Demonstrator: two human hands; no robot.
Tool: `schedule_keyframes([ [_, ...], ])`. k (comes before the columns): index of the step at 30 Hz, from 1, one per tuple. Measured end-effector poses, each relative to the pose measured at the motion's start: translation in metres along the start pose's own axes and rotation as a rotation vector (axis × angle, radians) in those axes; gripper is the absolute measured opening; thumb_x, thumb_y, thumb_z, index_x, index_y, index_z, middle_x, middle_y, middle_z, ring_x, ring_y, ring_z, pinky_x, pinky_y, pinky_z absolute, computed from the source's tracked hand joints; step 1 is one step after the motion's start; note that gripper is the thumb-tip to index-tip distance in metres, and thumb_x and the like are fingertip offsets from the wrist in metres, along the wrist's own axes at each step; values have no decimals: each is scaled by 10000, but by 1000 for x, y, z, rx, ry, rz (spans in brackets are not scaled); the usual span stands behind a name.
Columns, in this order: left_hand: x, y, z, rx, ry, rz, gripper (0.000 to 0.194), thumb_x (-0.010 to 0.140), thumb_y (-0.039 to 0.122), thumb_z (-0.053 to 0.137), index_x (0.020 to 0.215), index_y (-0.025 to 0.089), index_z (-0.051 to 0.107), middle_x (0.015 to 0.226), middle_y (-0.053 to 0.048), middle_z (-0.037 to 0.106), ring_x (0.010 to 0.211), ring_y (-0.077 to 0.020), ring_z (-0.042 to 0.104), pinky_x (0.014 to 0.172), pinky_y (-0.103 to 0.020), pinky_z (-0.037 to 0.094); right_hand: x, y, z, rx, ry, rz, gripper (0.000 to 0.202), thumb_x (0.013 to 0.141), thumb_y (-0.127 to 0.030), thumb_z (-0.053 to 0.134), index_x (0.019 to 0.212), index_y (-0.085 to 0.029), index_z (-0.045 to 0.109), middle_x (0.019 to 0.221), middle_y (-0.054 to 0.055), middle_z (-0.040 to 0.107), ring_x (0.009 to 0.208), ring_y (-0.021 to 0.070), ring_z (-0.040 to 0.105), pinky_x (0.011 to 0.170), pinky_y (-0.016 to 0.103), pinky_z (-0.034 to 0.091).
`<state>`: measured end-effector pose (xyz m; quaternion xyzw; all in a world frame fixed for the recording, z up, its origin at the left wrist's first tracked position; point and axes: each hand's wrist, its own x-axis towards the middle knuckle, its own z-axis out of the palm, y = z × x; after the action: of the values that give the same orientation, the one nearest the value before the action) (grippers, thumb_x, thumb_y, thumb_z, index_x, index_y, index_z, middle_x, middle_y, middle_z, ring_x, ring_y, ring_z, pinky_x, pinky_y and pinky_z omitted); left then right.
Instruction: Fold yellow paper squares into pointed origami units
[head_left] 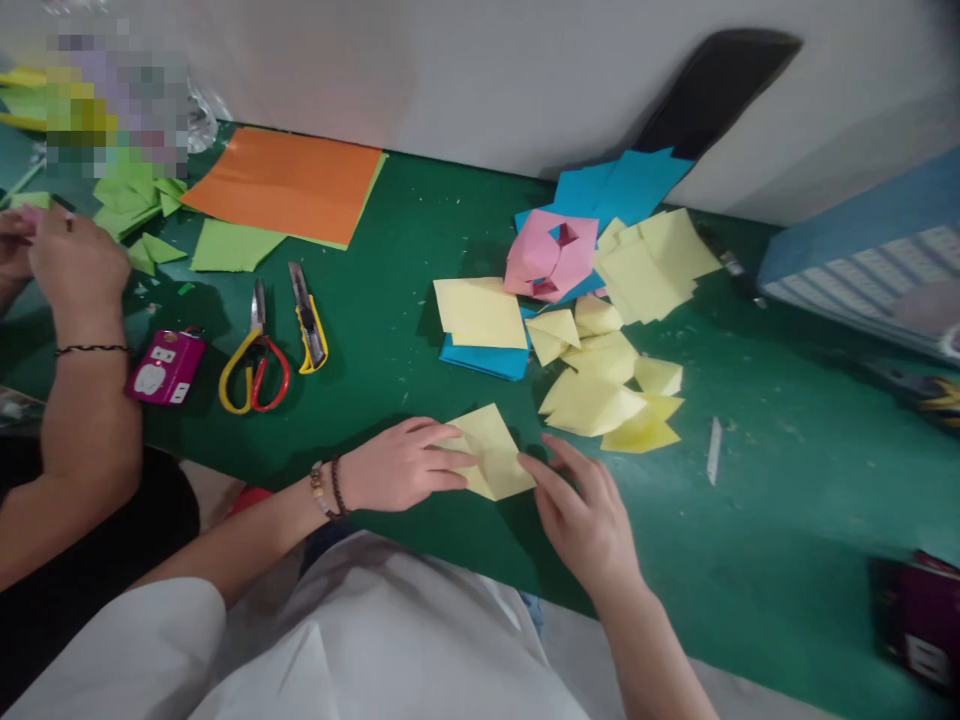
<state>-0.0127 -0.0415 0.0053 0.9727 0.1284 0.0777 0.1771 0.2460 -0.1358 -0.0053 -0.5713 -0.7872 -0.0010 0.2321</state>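
Note:
A creased square of pale yellow paper lies flat near the table's front edge. My left hand rests with outstretched fingers on its left side. At its right corner, my right hand touches the paper with its fingertips, fingers apart. Just beyond are several folded yellow paper pieces in a loose heap. A stack of yellow square sheets sits on blue paper. Behind the heap stands a pink folded paper shape with openings in it.
Scissors, a yellow utility knife and a purple box lie to the left. Orange sheets lie at the back. Another person's hand works at far left. A blue striped box stands right.

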Motion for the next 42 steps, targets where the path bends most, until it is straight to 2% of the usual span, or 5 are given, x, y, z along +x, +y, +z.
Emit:
schedule_keyframes([
  [10, 3, 6, -5, 66, 36, -67, 258, 905, 338, 585, 1134, 232, 641, 1384, -42, 542, 1365, -276, 387, 1117, -505, 335, -3, -5, -4, 55, -97, -222, 252, 893, -113, 550, 1012, -255, 720, 1164, 79, 674, 1113, 235, 575, 853, 365, 496],
  [14, -2, 19, 6, 118, 41, -125, 280, 940, 220, 511, 1201, 181, 604, 1315, -65, 586, 1329, -236, 430, 1147, -457, 326, -5, -9, -5, 108, -111, -274, 237, 915, -118, 530, 1013, -228, 716, 1101, 55, 710, 1102, 214, 581, 866, 352, 484],
  [24, -10, 23, 10, 89, 98, -74, 219, 933, 209, 548, 1121, 250, 653, 1303, -62, 600, 1301, -224, 487, 1111, -484, 378, 19, -7, -5, 235, -181, -208, 197, 910, -155, 562, 1025, -227, 703, 896, 33, 721, 948, 182, 605, 807, 327, 472],
  [31, -3, 28, 9, 61, 122, -39, 227, 943, 143, 490, 1105, 133, 647, 1203, -55, 659, 1237, -195, 529, 1112, -355, 421, 34, -10, 7, 223, -179, -90, 195, 933, -205, 532, 1091, -196, 648, 840, 47, 704, 859, 194, 599, 761, 323, 450],
  [42, -4, 23, 12, 30, 185, -18, 202, 947, 179, 499, 1020, 160, 686, 1127, -60, 686, 1141, -186, 596, 1052, -335, 483, 46, -11, 12, 188, -212, -179, 187, 933, -209, 540, 1093, -161, 625, 828, 45, 686, 800, 179, 591, 710, 301, 430],
])
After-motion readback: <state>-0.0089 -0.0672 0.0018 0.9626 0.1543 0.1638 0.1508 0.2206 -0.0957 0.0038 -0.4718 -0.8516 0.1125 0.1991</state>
